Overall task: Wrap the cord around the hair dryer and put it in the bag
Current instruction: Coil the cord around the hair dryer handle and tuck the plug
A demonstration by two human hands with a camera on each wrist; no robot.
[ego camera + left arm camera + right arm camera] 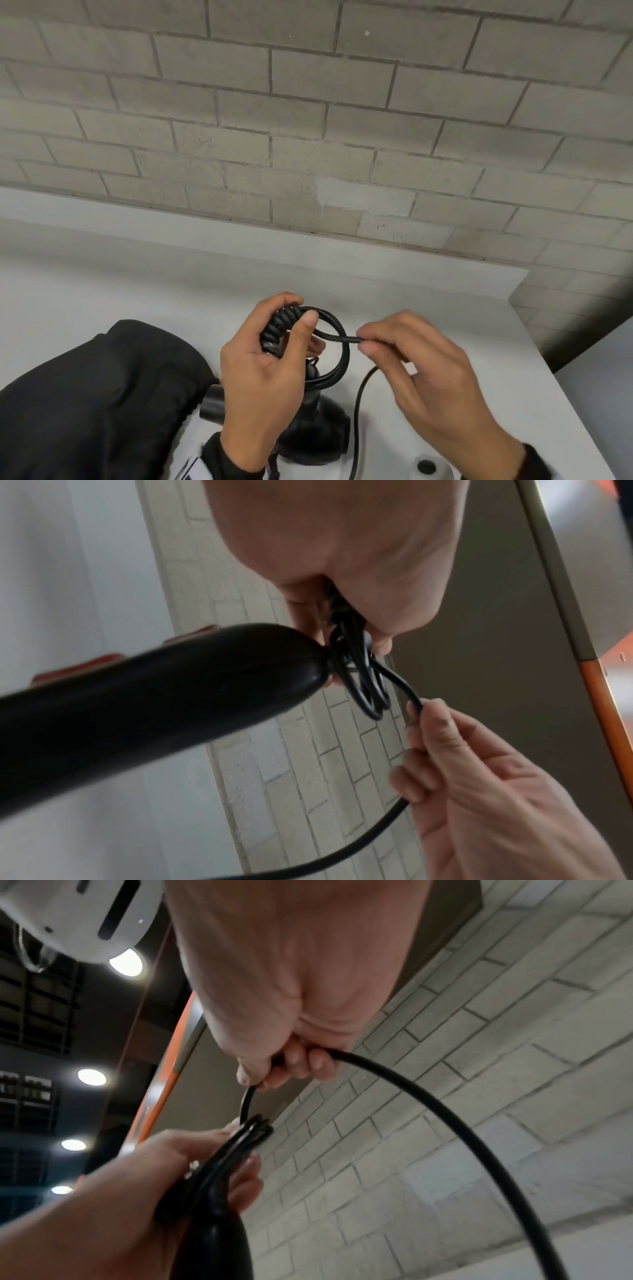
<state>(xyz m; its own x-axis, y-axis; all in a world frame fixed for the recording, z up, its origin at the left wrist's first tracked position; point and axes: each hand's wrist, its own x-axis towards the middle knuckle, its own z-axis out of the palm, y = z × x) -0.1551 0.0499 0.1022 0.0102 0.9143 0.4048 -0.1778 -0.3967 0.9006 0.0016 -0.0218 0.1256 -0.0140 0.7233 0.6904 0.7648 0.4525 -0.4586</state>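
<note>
The black hair dryer (315, 435) hangs over the white table, handle (154, 704) pointing up into my left hand (298, 310). That hand grips a bundle of black cord loops (339, 342) at the handle's end, thumb pressed on top. In the left wrist view the loops (366, 691) stick out below my left hand's fingers (380, 642). My right hand (364, 340) pinches the free run of cord (445, 1123) between thumb and fingers, just right of the loops. From there the cord drops toward the table. The black bag (102, 394) lies at the left.
The white table (445, 291) ends at a corner on the right, with a grey brick wall (308, 120) behind it. A dark cylindrical part (212, 404) lies by the bag's mouth. A white device with a dark round spot (424, 466) sits at the lower edge.
</note>
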